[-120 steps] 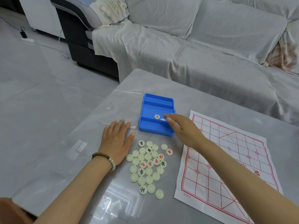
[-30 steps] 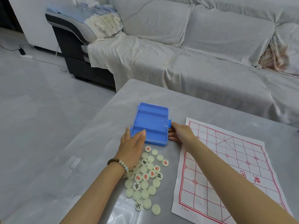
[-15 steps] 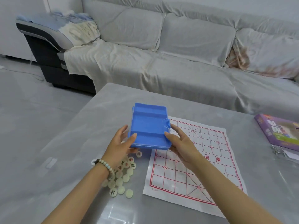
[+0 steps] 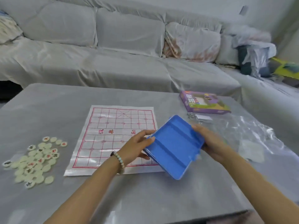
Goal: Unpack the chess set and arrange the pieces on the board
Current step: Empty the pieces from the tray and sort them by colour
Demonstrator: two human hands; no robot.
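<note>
A blue plastic case (image 4: 174,147), closed under its clear lid, is held tilted in the air over the near right corner of the paper chess board (image 4: 113,133). My left hand (image 4: 137,147) grips its left edge, thumb on top. On the opposite side, my right hand (image 4: 210,143) grips the right edge. The board, white with a red grid, lies flat on the table. A heap of several cream round chess pieces (image 4: 34,160) with red and black characters lies on the table left of the board.
The grey table (image 4: 145,196) reaches to a near edge at the bottom right. A purple game box (image 4: 203,102) lies at the back right, with a small metal ring (image 4: 191,114) and a white slip beside it. Crinkled clear plastic (image 4: 252,135) covers the right side. A covered sofa stands behind.
Both hands lifted the closed blue case off the table and carried it right across the board, tilting it. The view swung right, so the pieces now sit far left.
</note>
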